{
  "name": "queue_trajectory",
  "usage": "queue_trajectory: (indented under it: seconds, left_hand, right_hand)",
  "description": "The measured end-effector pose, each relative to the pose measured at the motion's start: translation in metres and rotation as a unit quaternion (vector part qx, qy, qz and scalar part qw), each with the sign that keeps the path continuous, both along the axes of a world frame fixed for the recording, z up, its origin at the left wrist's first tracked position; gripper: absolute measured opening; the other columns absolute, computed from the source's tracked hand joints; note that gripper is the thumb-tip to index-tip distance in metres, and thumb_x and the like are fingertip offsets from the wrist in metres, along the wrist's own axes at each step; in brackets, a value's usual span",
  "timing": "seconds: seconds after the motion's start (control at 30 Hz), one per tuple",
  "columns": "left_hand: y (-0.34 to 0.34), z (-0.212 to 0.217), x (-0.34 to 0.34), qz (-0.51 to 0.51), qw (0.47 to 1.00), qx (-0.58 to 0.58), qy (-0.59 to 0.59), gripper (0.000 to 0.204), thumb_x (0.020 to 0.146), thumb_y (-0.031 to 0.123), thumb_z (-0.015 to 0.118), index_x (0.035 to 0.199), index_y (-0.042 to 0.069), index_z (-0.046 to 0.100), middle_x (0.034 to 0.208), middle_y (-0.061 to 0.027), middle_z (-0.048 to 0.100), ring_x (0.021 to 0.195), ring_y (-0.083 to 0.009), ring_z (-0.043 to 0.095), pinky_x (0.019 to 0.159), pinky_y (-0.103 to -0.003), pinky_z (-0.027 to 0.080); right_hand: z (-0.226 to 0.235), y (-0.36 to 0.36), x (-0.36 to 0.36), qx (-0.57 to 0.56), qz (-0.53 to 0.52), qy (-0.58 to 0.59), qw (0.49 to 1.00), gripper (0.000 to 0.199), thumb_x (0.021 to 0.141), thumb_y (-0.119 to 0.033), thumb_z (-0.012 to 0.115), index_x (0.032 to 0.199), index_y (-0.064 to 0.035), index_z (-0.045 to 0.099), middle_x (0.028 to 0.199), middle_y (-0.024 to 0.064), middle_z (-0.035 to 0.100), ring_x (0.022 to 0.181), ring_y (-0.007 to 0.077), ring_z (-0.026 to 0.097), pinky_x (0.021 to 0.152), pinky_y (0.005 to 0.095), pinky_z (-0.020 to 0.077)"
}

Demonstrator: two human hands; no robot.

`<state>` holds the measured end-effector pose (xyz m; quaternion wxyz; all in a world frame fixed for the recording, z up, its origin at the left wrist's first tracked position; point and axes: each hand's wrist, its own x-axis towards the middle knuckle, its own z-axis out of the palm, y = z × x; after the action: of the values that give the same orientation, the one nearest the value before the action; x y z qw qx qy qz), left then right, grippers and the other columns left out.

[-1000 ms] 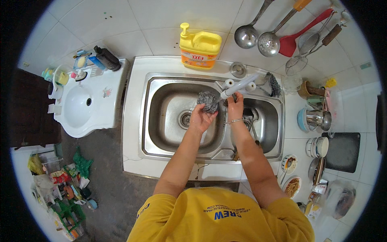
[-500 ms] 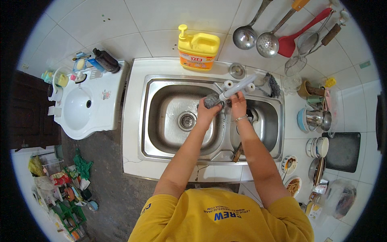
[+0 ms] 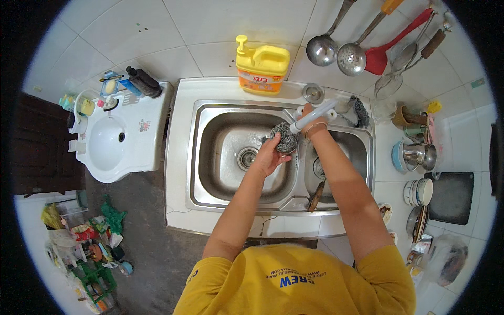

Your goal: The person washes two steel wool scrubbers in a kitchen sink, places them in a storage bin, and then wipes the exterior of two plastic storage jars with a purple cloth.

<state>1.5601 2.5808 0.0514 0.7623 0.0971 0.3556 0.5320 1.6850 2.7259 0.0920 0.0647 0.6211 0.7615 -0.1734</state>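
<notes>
My left hand holds a steel wool scourer over the left basin of the double steel sink, just under the spout of the white tap. My right hand reaches behind the tap, at its base, and the spout partly hides the fingers. I cannot make out any water running. A drain lies below the scourer.
A yellow detergent jug stands behind the sink. Ladles and a red spatula hang on the wall. Pots and bowls crowd the right counter. A knife handle lies in the right basin. A white washbasin stands to the left.
My left hand has brought the scourer up under the tap spout. My right hand has moved from the scourer to the base of the tap.
</notes>
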Motion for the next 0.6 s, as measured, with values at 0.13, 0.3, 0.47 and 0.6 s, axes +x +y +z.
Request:
queue_trajectory:
  seconds: [0.13,0.3,0.47,0.6]
  left_hand:
    - [-0.006,0.004,-0.001,-0.013,0.999,-0.012,-0.039,0.048,0.091,0.049,0.044,0.116,0.008,0.051,0.105,-0.0108,0.062,0.091,-0.0269,0.063,0.072,-0.035,0.054]
    - [-0.03,-0.019,-0.029,0.083,0.994,-0.055,0.035,0.043,0.089,0.043,0.051,0.114,0.008,0.051,0.104,-0.0115,0.062,0.088,-0.0267,0.063,0.07,-0.038,0.055]
    - [-0.064,-0.014,-0.069,0.104,0.951,-0.191,0.218,0.055,0.076,0.018,0.071,0.12,0.008,0.04,0.103,-0.011,0.058,0.089,-0.024,0.062,0.064,-0.039,0.056]
    - [-0.071,0.01,-0.088,0.092,0.937,-0.079,0.328,0.057,0.075,0.006,0.068,0.125,0.004,0.04,0.104,-0.0085,0.059,0.085,-0.0179,0.061,0.067,-0.032,0.052]
  right_hand:
    - [0.006,0.002,-0.003,0.012,0.033,-0.025,0.999,0.045,0.081,-0.036,0.054,0.113,-0.006,0.056,0.119,0.0181,0.055,0.109,0.0329,0.054,0.089,0.0434,0.045]
    - [0.013,-0.015,-0.006,0.027,-0.005,0.127,0.992,0.052,0.083,-0.041,0.055,0.11,0.0032,0.051,0.11,0.0239,0.058,0.106,0.035,0.056,0.091,0.0388,0.0429]
    - [-0.066,-0.079,0.014,-0.214,-0.356,0.536,0.735,0.042,0.086,-0.044,0.053,0.11,-0.01,0.054,0.103,0.0082,0.062,0.096,0.0255,0.059,0.077,0.0484,0.0488]
    - [-0.044,-0.11,0.0,-0.488,-0.336,0.671,0.445,0.025,0.089,-0.03,0.054,0.105,-0.0115,0.056,0.103,0.0044,0.061,0.096,0.0217,0.058,0.081,0.0504,0.0481]
